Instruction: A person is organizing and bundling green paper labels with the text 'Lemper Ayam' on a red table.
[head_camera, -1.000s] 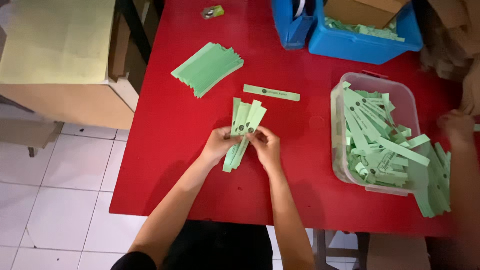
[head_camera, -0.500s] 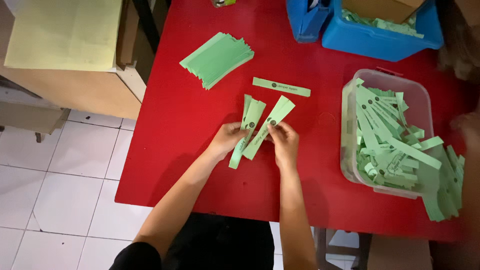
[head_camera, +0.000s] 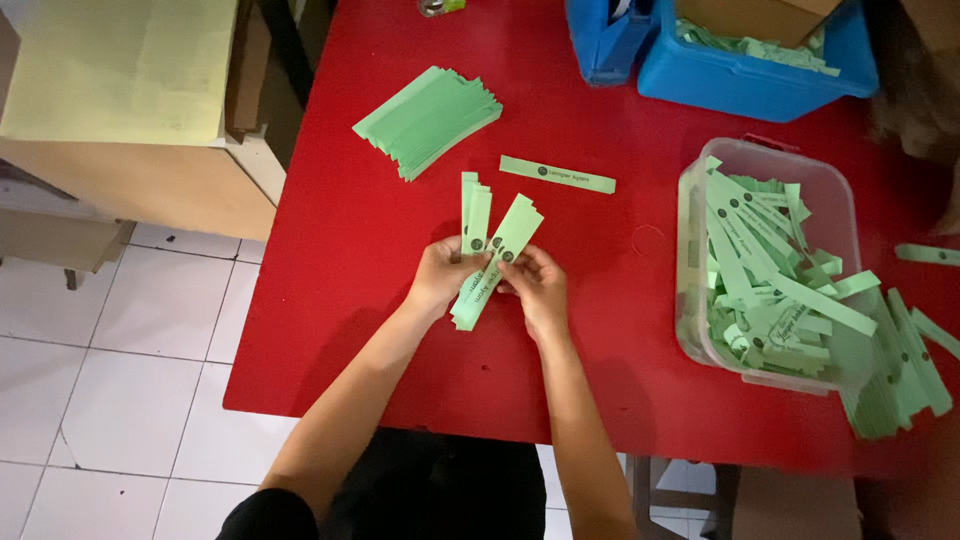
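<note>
Fanned wider since a moment ago, the green paper strips (head_camera: 492, 252) sit pinched at table centre between closed left hand (head_camera: 440, 275) and right hand (head_camera: 538, 290), neat stack (head_camera: 428, 120) at eleven o'clock.

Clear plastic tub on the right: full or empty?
Full: the clear tub is heaped with loose green paper strips, some spilling over its right rim.

both hands (head_camera: 490, 280) fanning green strips (head_camera: 490, 250), red table (head_camera: 340, 250)

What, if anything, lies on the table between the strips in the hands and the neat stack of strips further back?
Nothing visible does. Left hand and right hand hold the green strips; only bare red table lies between them and the neat stack. The single strip lies off to the right.
</note>
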